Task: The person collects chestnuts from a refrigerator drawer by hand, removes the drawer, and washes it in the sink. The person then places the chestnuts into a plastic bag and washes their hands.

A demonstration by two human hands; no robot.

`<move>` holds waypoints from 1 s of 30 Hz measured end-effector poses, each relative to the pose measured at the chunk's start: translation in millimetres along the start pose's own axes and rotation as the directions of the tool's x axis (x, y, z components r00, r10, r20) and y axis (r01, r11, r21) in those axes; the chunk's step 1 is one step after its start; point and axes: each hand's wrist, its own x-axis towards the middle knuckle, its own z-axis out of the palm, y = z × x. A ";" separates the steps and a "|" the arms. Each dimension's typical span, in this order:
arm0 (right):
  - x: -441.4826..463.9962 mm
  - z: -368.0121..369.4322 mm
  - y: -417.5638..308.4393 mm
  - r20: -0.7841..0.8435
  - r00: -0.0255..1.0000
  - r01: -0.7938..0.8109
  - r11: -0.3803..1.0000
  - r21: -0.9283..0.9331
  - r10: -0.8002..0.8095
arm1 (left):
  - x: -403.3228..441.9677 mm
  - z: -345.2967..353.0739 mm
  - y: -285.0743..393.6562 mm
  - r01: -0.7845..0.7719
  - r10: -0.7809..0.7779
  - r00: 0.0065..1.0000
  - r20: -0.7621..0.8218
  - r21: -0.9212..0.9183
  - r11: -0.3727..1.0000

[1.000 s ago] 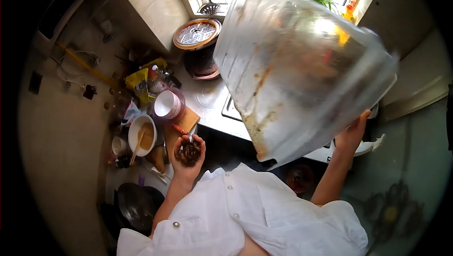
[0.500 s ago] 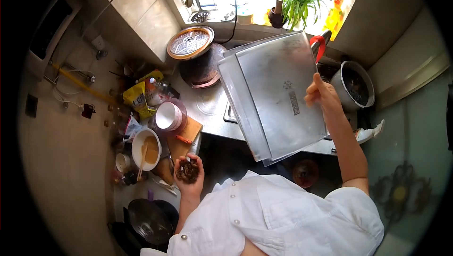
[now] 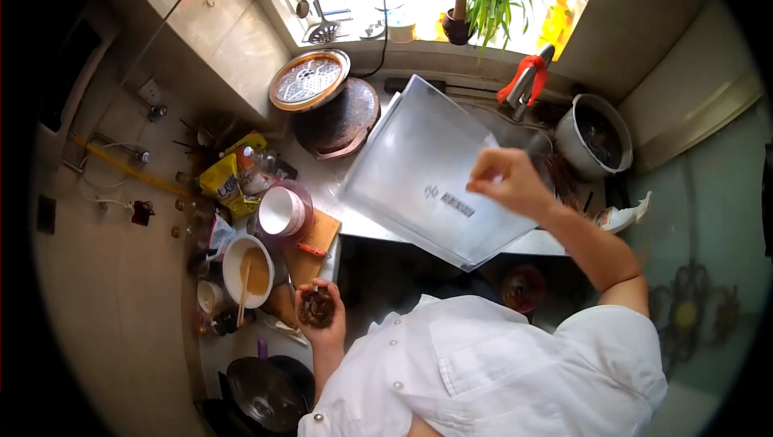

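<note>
While left hand (image 3: 328, 334) cups brown clump (image 3: 316, 308), right hand (image 3: 513, 185) perhaps touching panel (image 3: 419, 159)

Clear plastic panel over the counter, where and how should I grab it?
Probably take the clear panel by its near corner, coming from the front with your right hand, thumb above, fingers beneath: that corner appears to jut past the counter, leaving its underside reachable.

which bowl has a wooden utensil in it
The wide white bowl nearer the left hand: a wooden utensil crosses its rim; the pink-and-white bowl shows none.
</note>
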 end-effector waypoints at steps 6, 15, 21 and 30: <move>-21.0 38.1 25.4 0.071 0.978 0.204 0.808 -0.553 -0.199 | 7.4 -1.0 0.1 0.014 -0.013 0.999 -0.045 0.009 1.000; -2.0 66.6 94.8 0.035 0.954 0.233 0.664 -0.711 -0.298 | 17.4 5.4 -13.9 0.012 -0.009 0.998 -0.055 0.062 0.998; 7.3 72.5 114.9 0.031 0.944 0.238 0.617 -0.750 -0.327 | 16.7 3.4 -15.4 -0.039 0.045 0.996 -0.080 0.076 0.996; 6.0 81.2 134.2 0.039 0.944 0.247 0.625 -0.740 -0.328 | 21.6 1.4 -24.4 -0.004 0.007 0.997 -0.072 0.042 0.999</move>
